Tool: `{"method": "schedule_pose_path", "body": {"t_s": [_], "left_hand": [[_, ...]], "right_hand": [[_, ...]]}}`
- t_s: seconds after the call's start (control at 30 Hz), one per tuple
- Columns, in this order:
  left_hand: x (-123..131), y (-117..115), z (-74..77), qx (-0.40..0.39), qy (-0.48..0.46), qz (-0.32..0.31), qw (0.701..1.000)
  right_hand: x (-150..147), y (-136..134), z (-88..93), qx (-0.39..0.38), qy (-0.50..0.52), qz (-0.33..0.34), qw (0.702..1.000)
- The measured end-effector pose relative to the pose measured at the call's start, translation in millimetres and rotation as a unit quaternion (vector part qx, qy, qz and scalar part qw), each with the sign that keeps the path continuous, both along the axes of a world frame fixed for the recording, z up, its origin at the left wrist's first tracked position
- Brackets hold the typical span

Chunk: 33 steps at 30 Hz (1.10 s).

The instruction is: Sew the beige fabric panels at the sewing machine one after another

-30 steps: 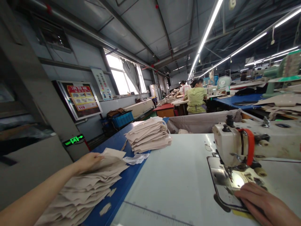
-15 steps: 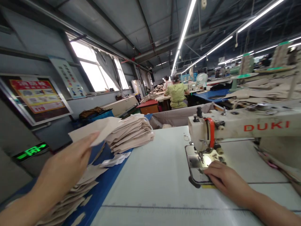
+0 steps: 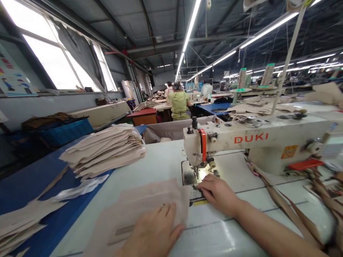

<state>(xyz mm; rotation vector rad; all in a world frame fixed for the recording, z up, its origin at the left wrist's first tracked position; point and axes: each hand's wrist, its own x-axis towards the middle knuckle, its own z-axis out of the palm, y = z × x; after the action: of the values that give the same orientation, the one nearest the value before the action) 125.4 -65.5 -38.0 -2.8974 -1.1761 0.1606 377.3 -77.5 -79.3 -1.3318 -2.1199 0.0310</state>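
Pressing down with fingers spread, the left hand (image 3: 152,232) lies open on a beige fabric piece (image 3: 150,200), which sits on the white worktop (image 3: 166,160) just left of the DUKI sewing machine (image 3: 254,139). The right hand (image 3: 217,192) rests at the needle plate (image 3: 190,177). Its fingers are curled under the machine head, and I cannot tell whether they pinch anything.

The main risk, as I judge it, is that right hand. Its fingertips are very near the presser foot, so a stitch started now could catch them. The fabric's right edge touches the plate, and with only a flat palm on it the piece could skew or crease as it slides.

There is open room on the white worktop between the fabric and the stack of cut pieces (image 3: 107,150), which straddles the seam with the blue worktop (image 3: 32,178). A white scrap (image 3: 80,187) lies by that seam, and a wide sweep left could drag it or nudge the stack. To the right, beige straps (image 3: 294,210) trail across the surface near the right forearm and could snag it. The near edge carries a printed ruler (image 3: 203,230), and the fabric piece appears to run down to that edge.
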Motion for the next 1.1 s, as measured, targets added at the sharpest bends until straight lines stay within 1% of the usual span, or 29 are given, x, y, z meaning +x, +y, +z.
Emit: {"method": "schedule_pose_path", "body": {"t_s": [0.07,0.13,0.2,0.23,0.37,0.43,0.53,0.63,0.73,0.83,0.9,0.97,1.0,1.03,1.1], "left_hand": [[-1.5,4.9,3.6,0.008,-0.025,-0.008,1.000],[-3.7,12.6,3.2,0.036,-0.051,-0.013,0.998],[-5.0,21.0,-2.0,0.065,-0.079,-0.021,0.995],[-4.9,24.7,-6.2,0.065,-0.087,-0.031,0.994],[1.2,32.3,-27.0,-0.011,-0.079,-0.071,0.994],[6.8,34.6,-34.1,-0.026,-0.082,-0.058,0.995],[15.8,41.1,-38.0,-0.017,-0.092,-0.031,0.995],[23.1,49.1,-37.4,-0.011,-0.097,-0.023,0.995],[27.6,51.9,-34.4,-0.021,-0.085,-0.014,0.996],[27.4,44.9,-26.4,-0.036,-0.075,0.004,0.997],[23.1,38.0,-19.4,-0.034,-0.090,0.004,0.995],[13.1,36.0,-13.8,-0.014,-0.115,0.003,0.993],[4.7,38.5,-11.8,0.000,-0.128,0.010,0.992],[-6.8,43.7,-10.0,0.019,-0.143,0.029,0.989],[-39.0,60.3,-5.9,0.066,-0.172,0.099,0.978]], "right_hand": [[0.9,0.6,-0.1,-0.001,0.000,0.002,1.000],[1.4,0.9,0.2,-0.001,-0.001,0.006,1.000],[1.2,0.9,1.2,0.000,-0.003,0.011,1.000],[0.9,0.7,2.0,0.001,-0.004,0.014,1.000],[-2.1,-1.7,6.7,0.008,-0.012,0.031,0.999],[-4.6,-3.8,9.7,0.011,-0.015,0.045,0.999],[-8.7,-7.1,13.2,0.014,-0.024,0.089,0.996],[-11.3,-8.2,14.5,0.016,-0.042,0.119,0.992],[-11.5,-7.3,14.5,0.013,-0.047,0.120,0.992],[-11.9,-8.7,15.2,0.007,-0.033,0.121,0.992],[-12.4,-12.1,15.6,-0.005,-0.020,0.120,0.993],[-11.6,-15.6,14.3,-0.025,-0.009,0.123,0.992],[-10.4,-16.6,12.8,-0.029,-0.001,0.123,0.992],[-8.9,-17.0,10.9,-0.033,0.008,0.124,0.992],[-5.5,-16.4,6.2,-0.015,0.021,0.130,0.991]]}}
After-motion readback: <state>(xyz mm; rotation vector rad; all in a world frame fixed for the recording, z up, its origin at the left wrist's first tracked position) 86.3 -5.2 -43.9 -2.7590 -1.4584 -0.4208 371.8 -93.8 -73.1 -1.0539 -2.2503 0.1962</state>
